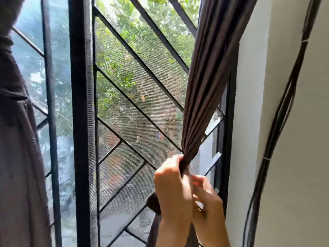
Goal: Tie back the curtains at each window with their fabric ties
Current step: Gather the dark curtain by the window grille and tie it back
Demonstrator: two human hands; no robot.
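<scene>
A dark brown curtain [208, 73] hangs from the top right and is gathered into a tight bunch low in front of the window. My left hand [171, 191] grips that bunch, fingers curled round it. Close beside it on the right, my right hand [207, 198] has its fingers curled against the same fabric; what they pinch is hidden and blurred. The curtain's lower part [153, 227] drops behind my forearms. At the far left hangs a second brown curtain [16, 157], with a fabric tie [12, 96] round it.
The window has a black frame [81, 122] with diagonal black bars [142, 63] and a mesh screen, with green trees outside. A white wall [292, 139] stands on the right, and a bundle of black cables [277, 125] runs down it.
</scene>
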